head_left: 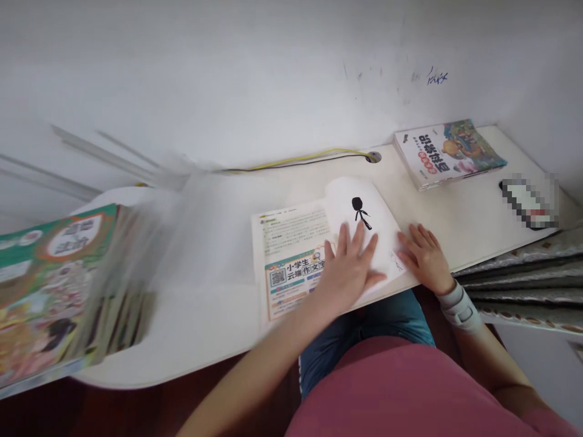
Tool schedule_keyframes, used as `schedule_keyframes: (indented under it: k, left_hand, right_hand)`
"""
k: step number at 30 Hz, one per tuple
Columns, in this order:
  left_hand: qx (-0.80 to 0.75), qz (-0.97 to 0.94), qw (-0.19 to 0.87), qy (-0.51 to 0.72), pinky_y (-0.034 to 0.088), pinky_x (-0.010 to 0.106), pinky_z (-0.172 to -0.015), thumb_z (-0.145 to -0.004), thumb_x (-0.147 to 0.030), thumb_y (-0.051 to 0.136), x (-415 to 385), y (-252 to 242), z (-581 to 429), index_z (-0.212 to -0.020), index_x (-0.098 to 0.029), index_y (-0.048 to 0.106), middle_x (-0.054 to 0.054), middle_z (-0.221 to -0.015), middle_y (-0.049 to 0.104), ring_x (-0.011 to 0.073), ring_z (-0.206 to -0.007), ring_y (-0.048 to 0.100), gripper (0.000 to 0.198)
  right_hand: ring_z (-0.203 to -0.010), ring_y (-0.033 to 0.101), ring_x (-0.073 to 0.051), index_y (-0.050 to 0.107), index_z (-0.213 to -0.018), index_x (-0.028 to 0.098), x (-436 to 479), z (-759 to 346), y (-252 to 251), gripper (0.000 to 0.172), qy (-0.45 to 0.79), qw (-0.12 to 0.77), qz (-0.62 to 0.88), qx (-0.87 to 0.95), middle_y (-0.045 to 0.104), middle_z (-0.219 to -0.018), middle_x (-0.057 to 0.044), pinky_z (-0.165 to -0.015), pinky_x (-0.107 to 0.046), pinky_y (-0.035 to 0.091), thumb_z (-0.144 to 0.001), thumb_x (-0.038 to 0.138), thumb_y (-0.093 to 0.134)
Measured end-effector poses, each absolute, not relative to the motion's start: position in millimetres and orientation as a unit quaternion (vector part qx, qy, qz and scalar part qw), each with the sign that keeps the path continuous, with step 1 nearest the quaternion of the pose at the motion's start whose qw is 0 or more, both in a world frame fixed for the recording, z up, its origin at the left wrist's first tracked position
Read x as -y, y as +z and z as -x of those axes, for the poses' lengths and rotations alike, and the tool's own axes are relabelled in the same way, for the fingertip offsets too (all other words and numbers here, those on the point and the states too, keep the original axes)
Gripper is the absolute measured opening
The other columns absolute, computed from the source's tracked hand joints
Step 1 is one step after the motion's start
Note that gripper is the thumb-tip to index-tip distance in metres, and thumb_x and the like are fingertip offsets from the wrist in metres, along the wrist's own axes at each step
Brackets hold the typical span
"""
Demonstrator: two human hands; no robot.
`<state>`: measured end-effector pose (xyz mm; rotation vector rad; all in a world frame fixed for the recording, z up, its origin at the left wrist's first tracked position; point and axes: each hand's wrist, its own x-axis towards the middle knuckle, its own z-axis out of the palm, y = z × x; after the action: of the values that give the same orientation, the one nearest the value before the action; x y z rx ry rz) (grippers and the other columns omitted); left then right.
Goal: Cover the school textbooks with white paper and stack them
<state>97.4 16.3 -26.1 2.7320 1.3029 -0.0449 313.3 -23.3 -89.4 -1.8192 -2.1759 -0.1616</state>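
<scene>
An open booklet lies on the white desk, with a printed left page and a mostly white right page. A black stick figure shows on the white page. My left hand rests on that page with its fingers spread, just below the figure. Beside the page's right edge, my right hand lies on the desk edge, fingers extended and holding nothing. A pale wristband is around my right wrist.
A stack of books sits at the back right, near a phone. Yellow and black cables run along the wall into a desk hole. Blurred, a thick pile of books stands at the left. Patterned fabric hangs by the right edge.
</scene>
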Motion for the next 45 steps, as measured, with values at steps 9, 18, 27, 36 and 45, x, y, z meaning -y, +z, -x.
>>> schedule_keyframes:
  k: [9,18,27,36,45]
  left_hand:
    - [-0.395,-0.912,0.054,0.096,0.028,0.063,-0.106,-0.087,-0.054,0.046,10.0,-71.2,-98.9,-0.14,-0.015,0.039,0.019,-0.154,0.022,0.0419,-0.142,0.0,0.066]
    - [-0.34,-0.929,0.08,0.124,0.02,0.058,-0.112,-0.091,-0.05,0.043,0.9,-81.3,-78.5,-0.143,-0.024,0.036,0.011,-0.157,0.018,0.0323,-0.144,-0.002,0.058]
    - [-0.315,-0.941,0.086,0.092,0.018,0.055,-0.114,-0.091,-0.054,0.04,-13.3,-75.8,-70.7,-0.14,-0.022,0.04,0.01,-0.156,0.021,0.0296,-0.145,0.0,0.059]
    - [-0.312,-0.942,0.097,0.079,0.017,0.055,-0.115,-0.09,-0.055,0.041,-18.9,-73.9,-76.6,-0.14,-0.022,0.041,0.009,-0.156,0.023,0.0287,-0.145,0.003,0.059]
    - [-0.298,-0.948,0.101,0.057,0.017,0.055,-0.114,-0.09,-0.058,0.039,-25.7,-73.2,-80.9,-0.14,-0.022,0.04,0.01,-0.155,0.024,0.0299,-0.145,0.005,0.062]
  right_hand:
    - [-0.134,0.038,-0.031,0.054,-0.131,0.021,23.5,-315.6,-89.8,0.045,-0.052,0.146,0.626,0.764,0.049,-0.139,-0.016,-0.104,-0.05,0.037,-0.093,0.042,0.044]
    - [-0.134,0.039,-0.03,0.053,-0.13,0.014,21.3,-324.5,-97.4,0.047,-0.026,0.219,0.647,0.73,0.045,-0.142,-0.019,-0.103,-0.048,0.041,-0.094,0.041,0.04]
    - [-0.133,0.04,-0.028,0.047,-0.134,0.01,21.5,-349.3,-101.1,0.052,-0.052,0.147,0.635,0.757,0.049,-0.139,-0.018,-0.106,-0.047,0.035,-0.094,0.042,0.038]
    - [-0.131,0.043,-0.03,0.051,-0.13,0.007,21.3,-347.0,-99.9,0.052,-0.072,0.131,0.635,0.757,0.049,-0.139,-0.018,-0.106,-0.045,0.035,-0.094,0.043,0.039]
    - [-0.132,0.042,-0.03,0.052,-0.13,0.008,20.4,-348.6,-101.2,0.052,-0.067,0.13,0.635,0.759,0.049,-0.139,-0.019,-0.106,-0.046,0.035,-0.094,0.043,0.04]
